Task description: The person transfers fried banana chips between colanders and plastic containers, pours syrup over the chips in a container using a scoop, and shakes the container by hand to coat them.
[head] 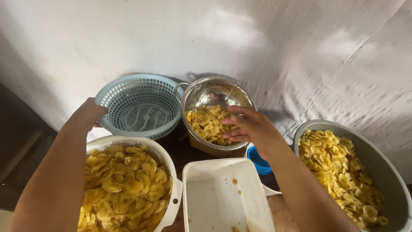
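Two hands busy: right hand point(249, 126), fingers pressed together, scoops chips point(206, 122) in the tilted steel colander point(214, 92). Left hand point(88, 112) grips the blue basket point(141, 105), fingers hidden. Colander might tip, spilling chips.

Left hand point(88, 114) curled forward, right hand point(249, 129) extended, fingers point(231, 121) bent

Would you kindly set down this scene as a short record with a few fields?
Setting: containers of yellow chips on a dark surface before a white cloth
Left hand: left hand at the rim of the empty blue basket
Right hand: right hand over the chips in the steel colander; whether its grip holds any is unclear
White basket: heaped with chips
Grey basin: chips inside
White rectangular tub: nearly empty, a few crumbs
Blue item: partly hidden under the right wrist
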